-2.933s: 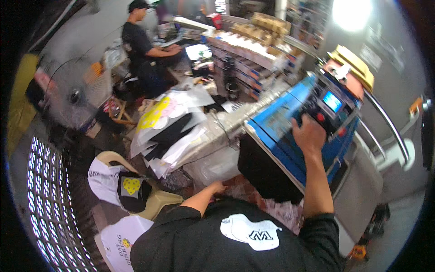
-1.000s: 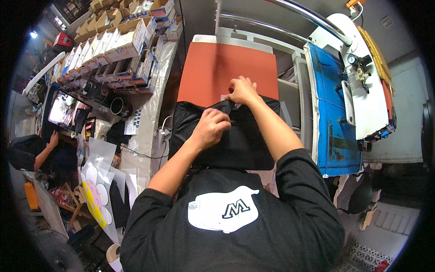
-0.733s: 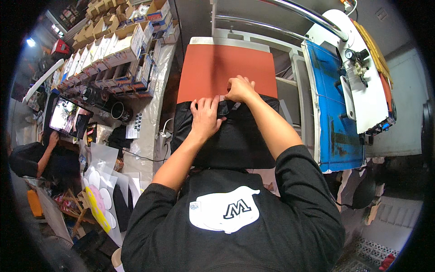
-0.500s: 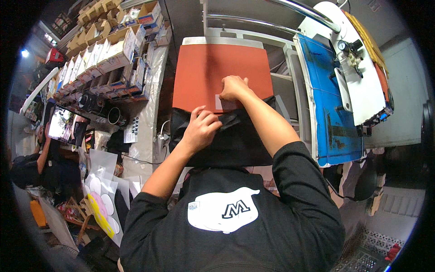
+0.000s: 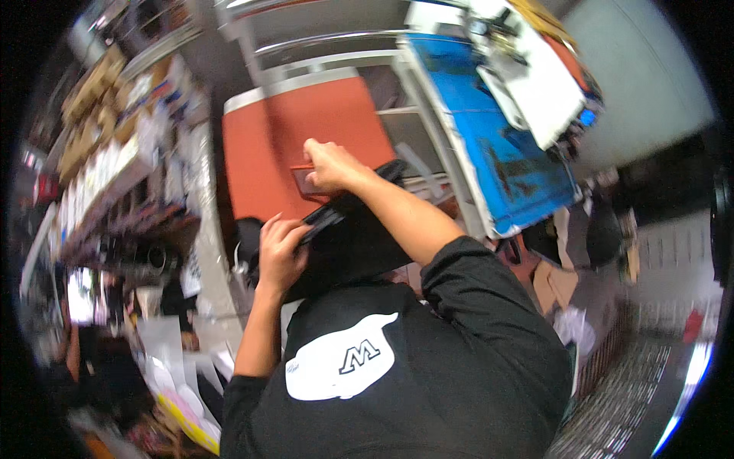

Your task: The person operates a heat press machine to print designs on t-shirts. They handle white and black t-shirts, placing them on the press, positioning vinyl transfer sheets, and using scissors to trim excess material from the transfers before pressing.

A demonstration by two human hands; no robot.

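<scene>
A black cloth [image 5: 355, 252] covers the near part of the orange press pad [image 5: 267, 168], its upper edge lifted and folded. My left hand [image 5: 279, 252] grips that edge with bent fingers. Above it, over the pad, my right hand [image 5: 329, 168] pinches a small translucent rectangle [image 5: 300, 180] that looks reddish against the pad. The picture is blurred, so the rectangle's material is hard to tell. My black shirt [image 5: 451, 382] with a white lettered patch [image 5: 325, 371] fills the lower middle.
The blue-covered upper plate [image 5: 520, 176] of the press stands swung aside at the right, under its white housing [image 5: 547, 99]. Stacked cardboard boxes [image 5: 115, 168] line the left bench, near a lit screen [image 5: 80, 294] and loose printed sheets [image 5: 172, 359]. A co-worker's arm [image 5: 73, 344] shows dimly at far left.
My view swung from the control panel, which my right hand touched, to the pad, and has since tilted. The cloth's edge is more raised; the small rectangle shows more clearly in my right hand.
</scene>
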